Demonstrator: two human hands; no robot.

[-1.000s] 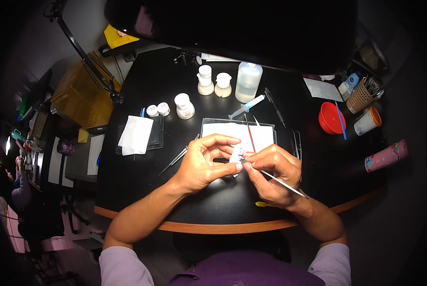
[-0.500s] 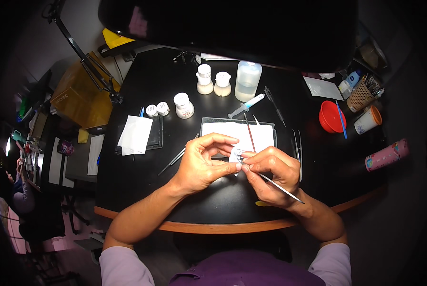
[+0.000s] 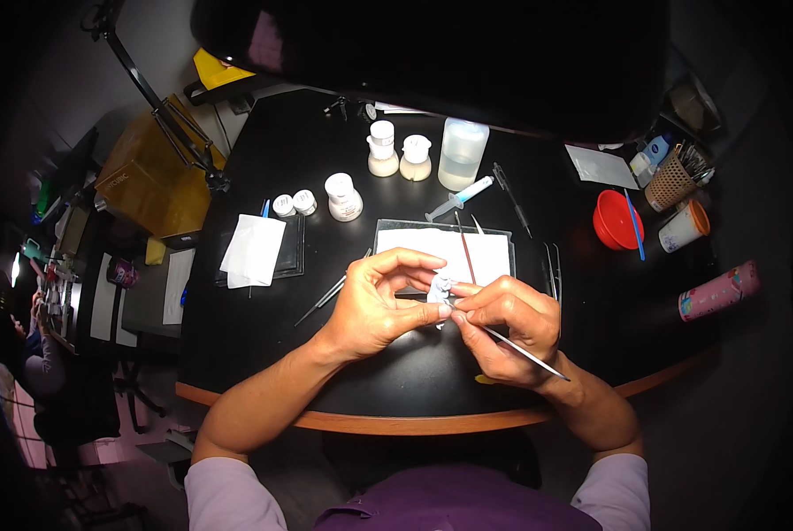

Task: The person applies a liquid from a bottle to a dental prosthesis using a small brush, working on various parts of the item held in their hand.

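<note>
Between the fingertips and thumb of my left hand is a small white lumpy piece that looks like a plaster dental model. My right hand pinches a slim pale-handled tool like a pen. The tool's tip is at the white piece; fingers partly hide the contact, and its kind cannot be made out. Both hands are close together above the near side of a white pad in a glassy tray. A reddish-brown brush rests across that pad.
Tweezers lie left of the pad, more tweezers right. Behind stand white-lidded jars, a clear bottle and a syringe. A red bowl and pink flask are at right, folded tissue at left.
The right hand and tool have shifted very slightly right and down. Both hands keep the same grips, and the white piece stays nearly in place.
</note>
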